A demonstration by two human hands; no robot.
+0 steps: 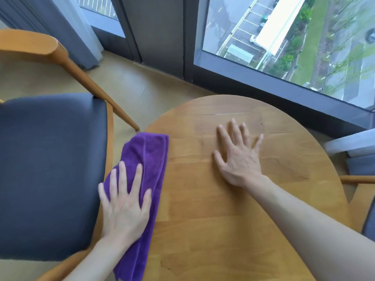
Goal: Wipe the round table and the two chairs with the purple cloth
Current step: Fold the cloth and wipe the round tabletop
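Left of the round table (233, 209), the near chair (50, 169) looked not yet wiped. The left hand (125, 207) lay with spread fingers, pressing the purple cloth (148, 157) on the table's left edge, so I judged the table wiping unfinished. The right hand (238, 157) rested flat, fingers spread, mid-table. The second chair (357, 179) waited right of it. No container was visible.

purple cloth (150, 155) folded, on round table (223, 220) edge

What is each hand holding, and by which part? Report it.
Nothing is gripped. The left hand presses flat on the middle of the purple cloth at the table edge; the right hand rests flat on the bare tabletop.
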